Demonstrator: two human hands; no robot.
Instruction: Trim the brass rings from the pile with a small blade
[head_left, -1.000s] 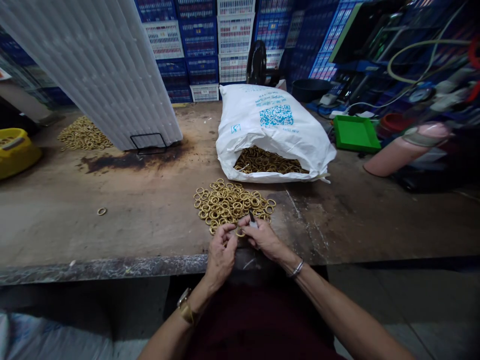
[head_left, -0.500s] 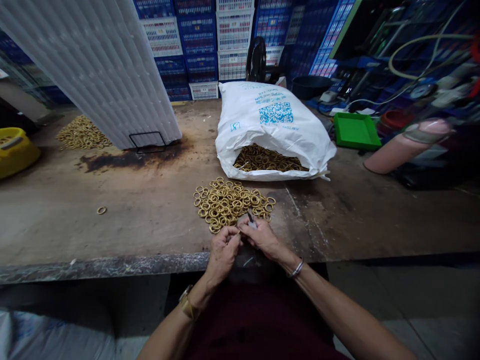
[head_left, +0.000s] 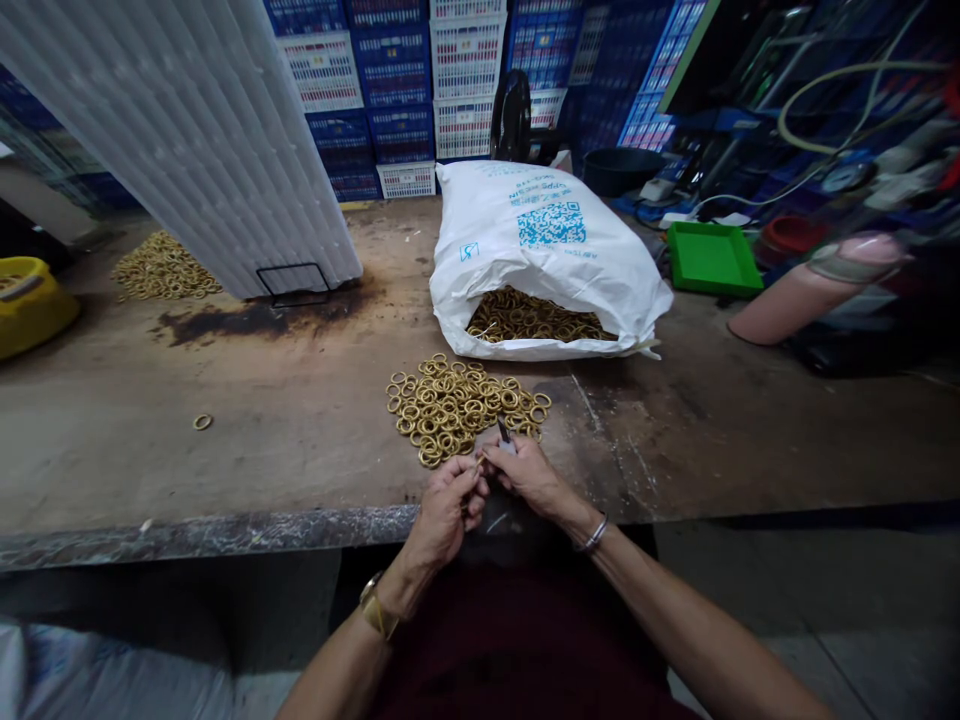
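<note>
My left hand (head_left: 450,500) pinches a small brass-coloured ring (head_left: 480,461), seen nearly edge-on and partly hidden by the fingertips. Close beside it, my right hand (head_left: 531,478) is closed around a utility knife (head_left: 507,440) with a grey body, its dark blade pointing up and away from me. The right fingertips are at the ring; whether they also grip it I cannot tell. Just beyond both hands lies a loose pile of brass-coloured rings (head_left: 454,405). Behind the pile rests a white woven sack (head_left: 510,260), its mouth towards me, full of more rings.
A single ring (head_left: 202,422) lies left on the wooden table (head_left: 300,440). Further back are another ring pile (head_left: 163,268), a tall white ribbed stack (head_left: 247,150) and a yellow container (head_left: 34,310). On the right stand a green tray (head_left: 714,260) and a pink bottle (head_left: 814,290).
My left fingers have shifted slightly and turned, bringing the pinched ring more into sight. The knife in my right hand is tilted a little differently. The pile and sack look the same.
</note>
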